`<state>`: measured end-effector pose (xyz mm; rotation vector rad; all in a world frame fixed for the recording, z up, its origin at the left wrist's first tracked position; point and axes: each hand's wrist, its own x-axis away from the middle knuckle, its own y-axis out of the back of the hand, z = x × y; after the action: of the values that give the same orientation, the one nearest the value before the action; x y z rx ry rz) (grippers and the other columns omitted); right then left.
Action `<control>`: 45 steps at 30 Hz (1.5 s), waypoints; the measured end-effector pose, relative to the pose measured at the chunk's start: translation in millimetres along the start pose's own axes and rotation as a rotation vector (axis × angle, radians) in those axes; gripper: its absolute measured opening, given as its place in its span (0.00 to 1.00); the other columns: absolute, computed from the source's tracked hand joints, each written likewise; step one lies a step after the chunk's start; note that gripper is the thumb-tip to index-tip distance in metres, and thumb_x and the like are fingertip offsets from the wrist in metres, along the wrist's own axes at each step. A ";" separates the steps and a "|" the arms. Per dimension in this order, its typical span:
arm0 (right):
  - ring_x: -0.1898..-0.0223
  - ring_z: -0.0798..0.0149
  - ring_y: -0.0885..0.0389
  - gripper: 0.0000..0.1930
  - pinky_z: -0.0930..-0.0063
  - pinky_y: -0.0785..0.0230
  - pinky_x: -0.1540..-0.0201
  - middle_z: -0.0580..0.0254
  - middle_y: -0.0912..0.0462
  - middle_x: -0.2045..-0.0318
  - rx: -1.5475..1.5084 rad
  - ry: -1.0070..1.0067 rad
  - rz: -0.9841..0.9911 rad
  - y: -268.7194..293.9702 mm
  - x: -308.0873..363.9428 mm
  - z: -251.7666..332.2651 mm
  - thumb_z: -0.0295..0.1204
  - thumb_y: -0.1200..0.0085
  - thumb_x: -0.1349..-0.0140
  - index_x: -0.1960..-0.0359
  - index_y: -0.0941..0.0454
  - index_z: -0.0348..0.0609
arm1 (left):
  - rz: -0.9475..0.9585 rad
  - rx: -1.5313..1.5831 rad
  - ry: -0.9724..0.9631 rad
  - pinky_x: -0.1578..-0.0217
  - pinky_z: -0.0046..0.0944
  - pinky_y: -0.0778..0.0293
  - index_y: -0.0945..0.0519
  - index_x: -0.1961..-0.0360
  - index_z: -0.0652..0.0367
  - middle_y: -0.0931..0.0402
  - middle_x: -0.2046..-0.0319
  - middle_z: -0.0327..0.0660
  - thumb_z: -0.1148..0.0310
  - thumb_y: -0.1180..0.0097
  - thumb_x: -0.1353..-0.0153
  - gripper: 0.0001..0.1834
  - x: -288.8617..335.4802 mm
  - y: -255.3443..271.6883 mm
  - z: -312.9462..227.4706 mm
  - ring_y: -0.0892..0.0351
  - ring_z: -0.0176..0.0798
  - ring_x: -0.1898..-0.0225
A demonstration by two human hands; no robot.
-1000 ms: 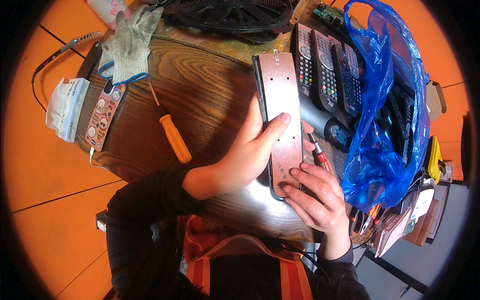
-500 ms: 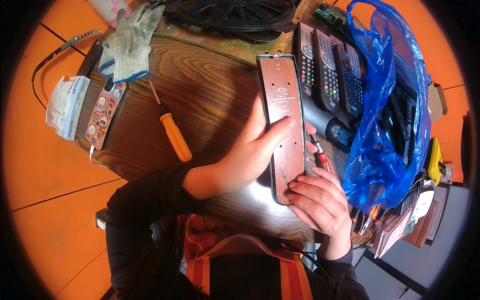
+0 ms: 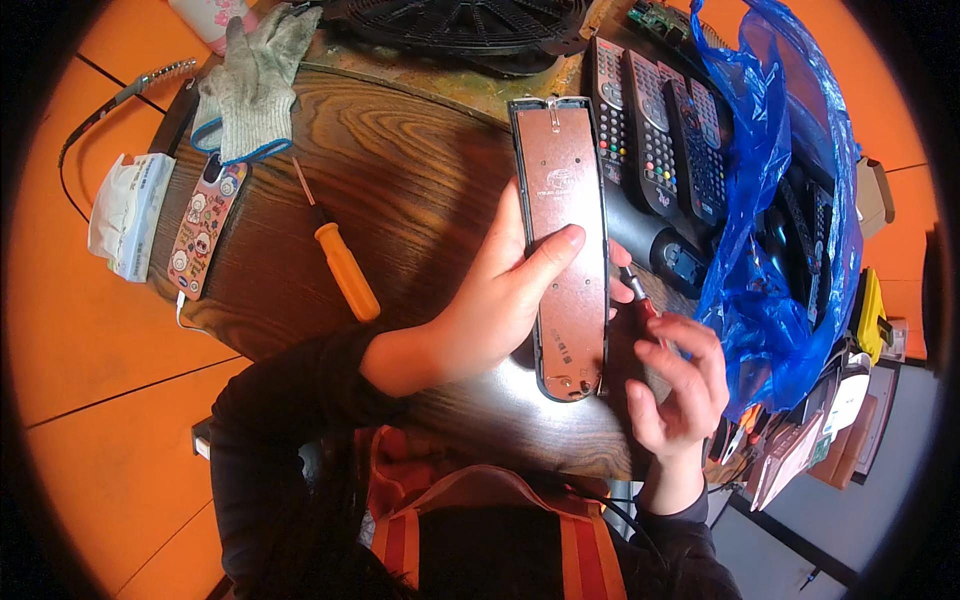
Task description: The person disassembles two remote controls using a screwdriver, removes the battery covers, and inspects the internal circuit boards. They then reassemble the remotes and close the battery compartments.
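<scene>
My left hand (image 3: 500, 290) grips an opened remote control (image 3: 567, 210), a dark shell with a reddish-brown circuit board inside. The thumb lies across the board, and fingertips show past the far edge. A clear small bulb sits at the top end, and small metal contacts at the bottom end. My right hand (image 3: 685, 385) is off the remote, fingers apart and bent, over a red-handled screwdriver (image 3: 643, 300). Its fingers partly cover that handle; no grip on it is visible. An orange-handled screwdriver (image 3: 347, 270) lies on the table to the left.
Several remotes (image 3: 655, 130) lie at the right, beside a blue plastic bag (image 3: 745, 250) with dark items inside. Work gloves (image 3: 250, 95), a phone (image 3: 207, 225) with a cable and a tissue pack (image 3: 133, 215) line the left edge. A black fan-like grille (image 3: 465, 25) stands at the back.
My right hand has let go of the remote's lower end and moved right, toward the red-handled screwdriver. The remote stays in my left hand, shifted slightly up.
</scene>
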<state>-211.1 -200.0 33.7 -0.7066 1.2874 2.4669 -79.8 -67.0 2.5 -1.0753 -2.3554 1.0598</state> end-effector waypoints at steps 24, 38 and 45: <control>0.74 0.75 0.25 0.12 0.81 0.30 0.64 0.63 0.26 0.78 -1.029 -0.588 -0.035 -17.0 3.5 10.2 0.20 0.52 0.44 0.70 0.45 0.43 | 0.119 -0.051 0.265 0.62 0.40 0.24 0.47 0.46 0.60 0.29 0.60 0.52 0.76 0.62 0.38 0.20 4.7 -5.8 -5.3 0.24 0.43 0.62; 0.68 0.78 0.29 0.09 0.83 0.36 0.63 0.66 0.23 0.69 -1.109 -0.811 -0.168 -6.8 1.5 -9.2 0.27 0.57 0.37 0.61 0.28 0.34 | 0.327 -0.181 0.584 0.67 0.36 0.23 0.52 0.41 0.64 0.35 0.53 0.47 0.79 0.60 0.40 0.26 24.0 -23.8 3.1 0.25 0.39 0.59; 0.65 0.76 0.28 0.12 0.81 0.35 0.60 0.65 0.23 0.68 -1.008 -0.806 -0.117 -10.5 7.5 -15.3 0.32 0.60 0.35 0.59 0.30 0.36 | 0.358 -0.268 0.562 0.68 0.48 0.22 0.55 0.41 0.61 0.33 0.58 0.55 0.76 0.63 0.39 0.27 20.9 -22.0 4.5 0.24 0.51 0.62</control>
<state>-208.2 -206.5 15.1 0.1051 -0.3044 2.7071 -107.1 -63.0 16.0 -1.6808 -1.9158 0.4475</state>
